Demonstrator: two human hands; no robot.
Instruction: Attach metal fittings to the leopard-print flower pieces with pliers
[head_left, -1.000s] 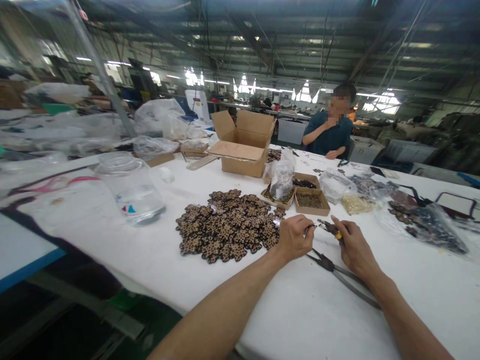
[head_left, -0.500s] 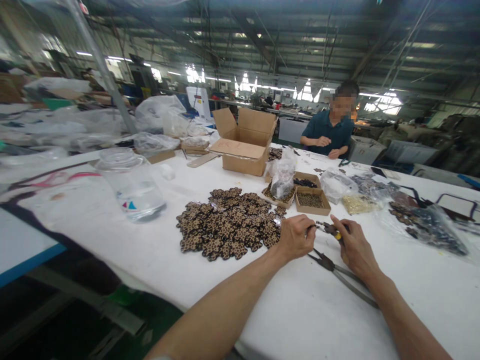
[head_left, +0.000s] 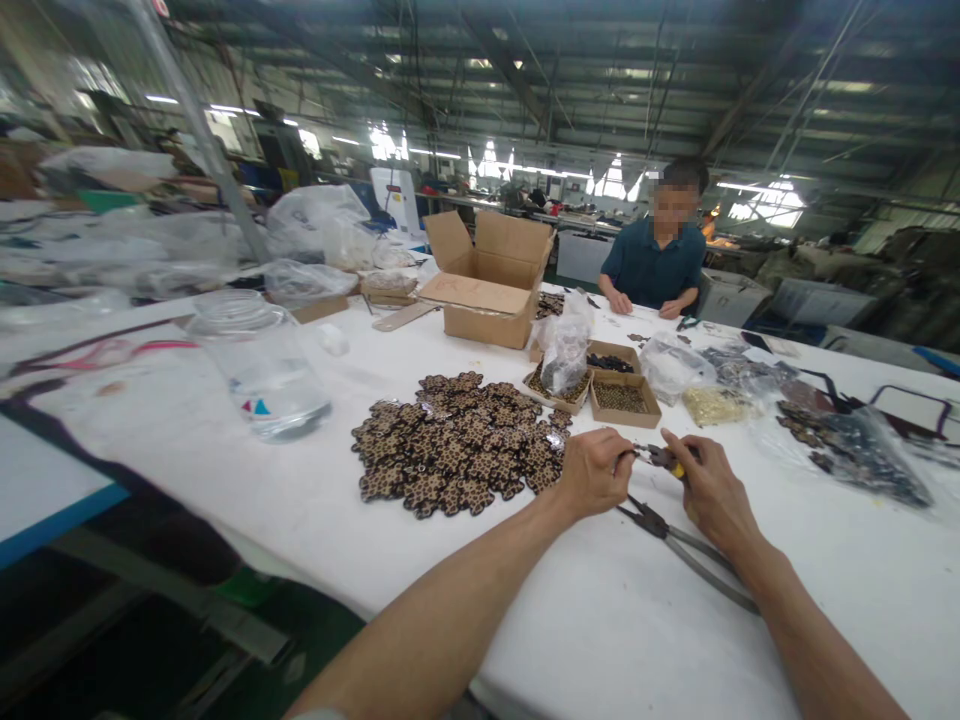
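My left hand (head_left: 598, 472) is closed in a pinch at the pliers' tip; the small piece between its fingers is too hidden to name. Wrapped around the yellow-and-black handles of the small pliers (head_left: 660, 457) is my right hand (head_left: 709, 490). The jaws point left and meet my left fingertips. Beneath both hands, a second, larger pair of pliers (head_left: 654, 520) with grey handles lies on the white table. A heap of leopard-print, bear-shaped pieces (head_left: 461, 445) with dark edges spreads just left of my left hand.
Small cardboard trays (head_left: 624, 400) of tiny metal parts sit beyond my hands, near an open carton (head_left: 487, 290). A clear water jar (head_left: 262, 370) stands at left. Plastic bags of parts (head_left: 874, 455) lie at right. Across the table (head_left: 360, 580) a person (head_left: 654, 250) sits.
My hands and the pliers stay almost in place. Across the table, the other person's raised hand has come down to the tabletop.
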